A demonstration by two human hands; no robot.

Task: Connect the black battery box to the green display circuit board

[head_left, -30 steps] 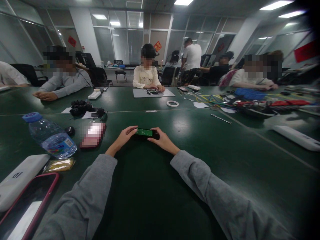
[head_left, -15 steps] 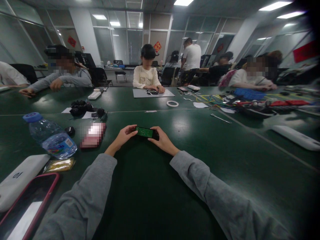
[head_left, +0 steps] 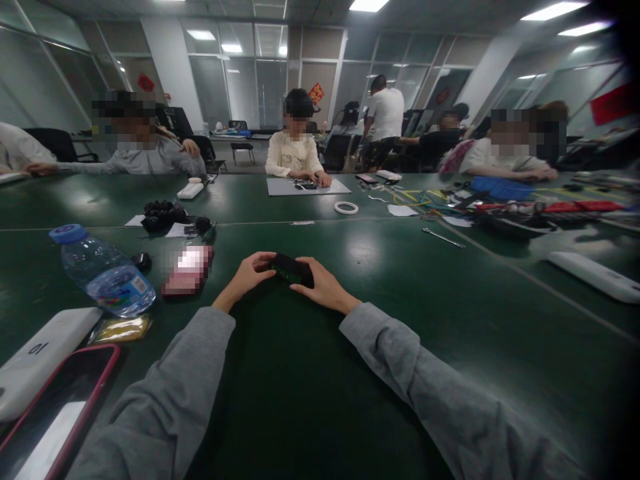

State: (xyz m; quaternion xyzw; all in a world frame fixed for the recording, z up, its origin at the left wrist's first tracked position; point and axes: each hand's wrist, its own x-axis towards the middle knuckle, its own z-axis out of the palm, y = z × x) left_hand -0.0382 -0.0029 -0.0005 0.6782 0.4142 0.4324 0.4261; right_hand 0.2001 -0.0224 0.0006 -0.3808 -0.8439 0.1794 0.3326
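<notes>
Between my two hands is a small black box-shaped device (head_left: 294, 267) with a green circuit board on the side facing me. That board looks dark and is seen at a steep slant. My left hand (head_left: 251, 275) grips the device's left end, thumb in front and fingers behind. Around its right end my right hand (head_left: 323, 283) is closed, with the thumb low along the near edge. The device is tilted, and I cannot tell whether it touches the green table (head_left: 310, 373).
To the left are a water bottle (head_left: 105, 273), a pink phone (head_left: 187, 270), a white power bank (head_left: 45, 357), a red-edged phone (head_left: 60, 413) and black cables (head_left: 165, 215). Farther off are a white ring (head_left: 346, 208), a wrench (head_left: 443, 238) and a blue tray (head_left: 503, 189). People sit across the table.
The device has been tipped in my hands: its bright green board face has turned away and more black casing shows. My right fingers have shifted over it. A person at left has raised a hand.
</notes>
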